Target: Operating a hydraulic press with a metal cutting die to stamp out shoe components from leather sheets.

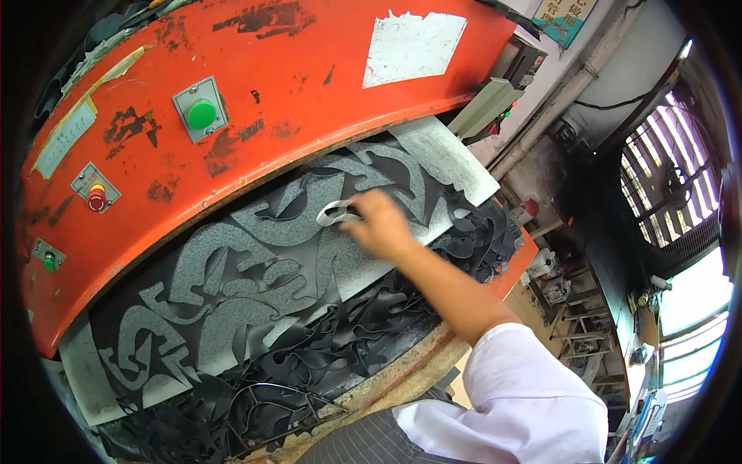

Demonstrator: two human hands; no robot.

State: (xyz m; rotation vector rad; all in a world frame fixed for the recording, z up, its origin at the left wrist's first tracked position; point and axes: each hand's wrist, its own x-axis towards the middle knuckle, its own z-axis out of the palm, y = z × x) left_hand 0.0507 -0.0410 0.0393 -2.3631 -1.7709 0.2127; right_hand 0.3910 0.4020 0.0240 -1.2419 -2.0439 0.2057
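My right hand (381, 225) reaches from the lower right over a pale work board (456, 158). Its fingers are closed on a whitish loop-shaped band (324, 217) that looks like a cutting die; the hand is slightly blurred. Beneath it lies a dark sheet (297, 255) with curved shapes cut through it, the speckled grey board showing in the gaps. Whether the loop touches the sheet I cannot tell. My left hand is out of view.
An orange press (309, 85) overhangs the board's far side, bearing a green button (202, 114) and a red knob (97, 198). Tangled black offcuts (363, 309) heap along the near edge. A wooden rack (583, 332) stands at the right.
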